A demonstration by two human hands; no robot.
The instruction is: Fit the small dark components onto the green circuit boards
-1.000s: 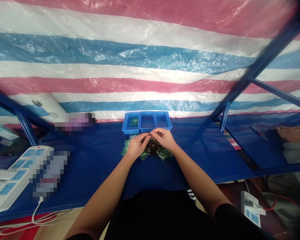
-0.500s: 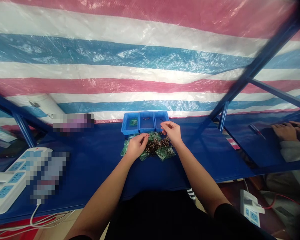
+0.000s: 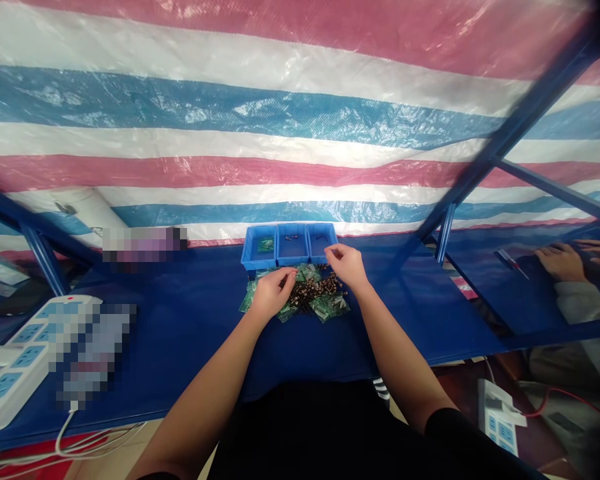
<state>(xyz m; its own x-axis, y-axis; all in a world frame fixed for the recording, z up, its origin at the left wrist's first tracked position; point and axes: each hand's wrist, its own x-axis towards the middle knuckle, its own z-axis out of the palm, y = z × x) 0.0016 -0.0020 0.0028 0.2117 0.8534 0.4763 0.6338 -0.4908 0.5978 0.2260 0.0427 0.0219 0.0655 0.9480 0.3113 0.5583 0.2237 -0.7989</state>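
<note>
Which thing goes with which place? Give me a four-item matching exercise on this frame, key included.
Things
1. Heap of small, dark brown pieces
2. Three blue plastic bins
3. Red, white and blue striped plastic sheet
4. The person's right hand

Places
A. By the front right corner of the rightmost bin, in this view
B. Behind the blue table
C. Among green plastic packets
D. In a row toward the table's back

Pairs: 1-C, 2-D, 3-B, 4-A

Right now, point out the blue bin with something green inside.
The left bin; the middle bin and right bin show nothing green.
</note>
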